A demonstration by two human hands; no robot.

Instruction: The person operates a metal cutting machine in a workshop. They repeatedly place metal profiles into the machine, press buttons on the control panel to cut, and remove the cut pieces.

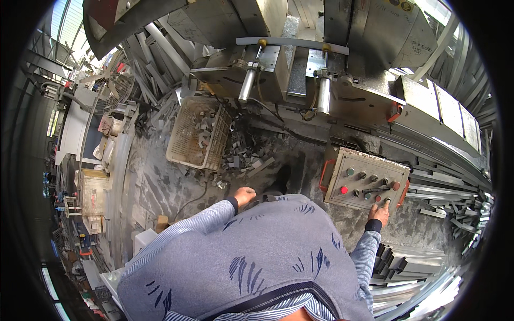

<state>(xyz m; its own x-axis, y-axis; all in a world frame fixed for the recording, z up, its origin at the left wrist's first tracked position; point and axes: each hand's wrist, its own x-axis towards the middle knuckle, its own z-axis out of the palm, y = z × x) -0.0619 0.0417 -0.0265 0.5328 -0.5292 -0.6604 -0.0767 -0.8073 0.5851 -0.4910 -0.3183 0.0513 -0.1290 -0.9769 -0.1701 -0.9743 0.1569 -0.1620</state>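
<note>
At the lower right corner of a grey control box (353, 170), my right hand (379, 214) reaches forward with its index finger stretched onto a push button (387, 201). It holds nothing that I can see. The panel carries several knobs and buttons, among them a red button (344, 190). My left hand (245, 196) hangs over the floor in front of my body, its fingers curled closed with nothing visible in them. Ahead, a pale metal strip (292, 41) lies across the sawing machine (267, 69), beneath the tips of two clamp cylinders (248, 84).
A beige plastic crate (184, 128) holding metal offcuts stands ahead on the left, with more offcuts (241, 155) beside it. Metal profiles (444, 182) are stacked to the right, and others (407, 262) lie near my right arm. A fan (112, 88) stands at far left.
</note>
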